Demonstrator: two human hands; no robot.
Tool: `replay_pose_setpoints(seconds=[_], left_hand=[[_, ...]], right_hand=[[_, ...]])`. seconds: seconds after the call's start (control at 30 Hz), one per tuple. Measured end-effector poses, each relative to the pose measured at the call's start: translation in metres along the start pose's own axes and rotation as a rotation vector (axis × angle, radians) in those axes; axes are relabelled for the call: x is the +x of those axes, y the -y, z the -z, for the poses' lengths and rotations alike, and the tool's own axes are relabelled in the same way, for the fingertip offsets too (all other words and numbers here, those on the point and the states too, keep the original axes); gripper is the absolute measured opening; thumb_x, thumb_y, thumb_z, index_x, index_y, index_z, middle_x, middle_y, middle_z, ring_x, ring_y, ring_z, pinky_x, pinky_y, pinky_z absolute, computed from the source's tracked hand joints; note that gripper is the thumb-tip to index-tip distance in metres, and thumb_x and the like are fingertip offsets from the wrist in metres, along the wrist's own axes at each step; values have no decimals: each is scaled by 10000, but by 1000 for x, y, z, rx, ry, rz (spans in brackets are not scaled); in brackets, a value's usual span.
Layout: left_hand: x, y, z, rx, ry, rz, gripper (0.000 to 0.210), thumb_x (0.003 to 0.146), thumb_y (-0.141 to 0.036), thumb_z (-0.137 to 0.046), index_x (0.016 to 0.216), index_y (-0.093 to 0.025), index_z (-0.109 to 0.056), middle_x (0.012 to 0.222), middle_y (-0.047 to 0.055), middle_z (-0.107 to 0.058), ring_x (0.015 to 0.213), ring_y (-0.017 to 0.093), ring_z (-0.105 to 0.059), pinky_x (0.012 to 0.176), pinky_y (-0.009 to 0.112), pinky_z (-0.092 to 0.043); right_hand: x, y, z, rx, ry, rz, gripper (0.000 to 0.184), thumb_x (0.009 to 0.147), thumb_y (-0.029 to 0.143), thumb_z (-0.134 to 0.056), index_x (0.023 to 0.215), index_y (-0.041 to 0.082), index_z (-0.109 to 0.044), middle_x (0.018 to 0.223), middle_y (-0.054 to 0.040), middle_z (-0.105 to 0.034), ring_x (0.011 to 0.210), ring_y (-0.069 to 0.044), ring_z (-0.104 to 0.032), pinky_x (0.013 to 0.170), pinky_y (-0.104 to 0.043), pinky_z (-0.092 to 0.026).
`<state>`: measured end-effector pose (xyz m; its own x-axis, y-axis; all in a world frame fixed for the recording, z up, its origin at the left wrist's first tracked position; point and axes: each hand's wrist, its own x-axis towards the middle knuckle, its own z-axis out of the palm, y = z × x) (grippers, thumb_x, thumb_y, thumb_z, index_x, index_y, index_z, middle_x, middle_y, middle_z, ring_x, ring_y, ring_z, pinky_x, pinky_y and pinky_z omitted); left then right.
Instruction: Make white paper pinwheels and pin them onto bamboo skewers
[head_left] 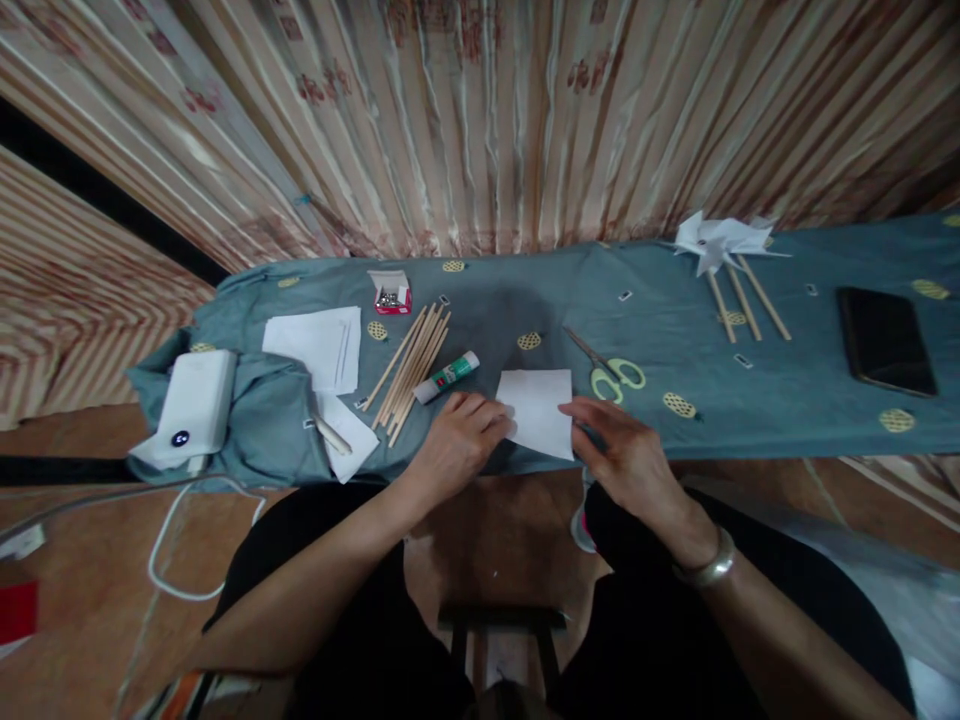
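Observation:
A small white sheet of paper [538, 412] lies at the table's near edge between my hands. The fingers of my left hand [466, 432] are closed on its left side. My right hand [621, 450] pinches its right edge between thumb and fingers. Left of the paper is a glue stick [448, 377] with a green label, resting by a bundle of thin wooden sticks [411, 372]. Scissors [611, 372] with light green handles lie just beyond my right hand.
Paper pinwheels [721, 243] on sticks and a dark phone [885, 340] lie to the right. On the left are a paper stack [315, 345], a small red box of metal pieces [390, 293] and a white power bank [196, 405] with a cable. A curtain [480, 130] hangs behind.

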<state>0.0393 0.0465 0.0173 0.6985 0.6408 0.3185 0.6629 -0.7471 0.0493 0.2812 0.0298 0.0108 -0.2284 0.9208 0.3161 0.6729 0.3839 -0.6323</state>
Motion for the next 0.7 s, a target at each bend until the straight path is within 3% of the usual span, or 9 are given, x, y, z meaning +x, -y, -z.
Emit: replay_pose_setpoints(seconds=[0.13,0.2,0.3,0.4,0.47,0.57,0.7], left_hand=[[-4,-2,-9,-16,81,13,205,973,-148,-472,1066,-167,-654,1159,63,-689,1027,195,-576,849,351,-423],[-4,-3,-10,-26,87,23,253,977,-154,-459,1166,-168,-627,1221,79,-672,1086,206,-569,871,360,-427],[-2,-5,-10,-51,76,-3,309,980,-174,-455,1260,-180,-585,1294,94,-642,1156,222,-550,891,376,-434],[-1,-6,-10,-108,70,-29,238,984,-207,-470,1143,-172,-644,1218,83,-686,1128,220,-574,895,379,-444],[-1,-7,-11,-176,61,2,222,984,-211,-474,1080,-165,-669,1139,81,-717,1078,214,-602,882,379,-461],[-2,-7,-11,-374,17,128,229,982,-208,-476,1064,-153,-683,1043,80,-739,984,196,-633,850,356,-501],[-3,-7,-9,-603,-46,303,220,966,-207,-506,1028,-139,-706,935,72,-741,897,178,-652,808,307,-535]], right_hand=[[-3,2,-1,-261,40,193,329,938,174,-487,1220,157,-657,1472,-185,-487,1384,-326,-435,1096,-528,-398],[-1,4,-1,-317,58,221,357,944,157,-477,1261,202,-634,1581,-147,-344,1478,-332,-277,1119,-559,-340],[1,7,0,-316,99,236,316,954,181,-474,1189,253,-673,1603,-89,-325,1513,-309,-187,1135,-568,-290],[3,5,3,-243,148,223,261,947,215,-486,1019,242,-735,1555,-82,-420,1496,-319,-238,1135,-585,-280],[3,2,3,-135,180,182,255,944,238,-492,961,239,-746,1463,-90,-536,1411,-315,-401,1107,-568,-344],[5,-3,2,90,228,40,215,937,298,-534,966,242,-740,1161,-84,-723,1094,-258,-651,964,-453,-500],[12,-3,-3,230,205,-193,216,893,387,-600,884,213,-726,781,-30,-715,716,-190,-661,678,-308,-517]])
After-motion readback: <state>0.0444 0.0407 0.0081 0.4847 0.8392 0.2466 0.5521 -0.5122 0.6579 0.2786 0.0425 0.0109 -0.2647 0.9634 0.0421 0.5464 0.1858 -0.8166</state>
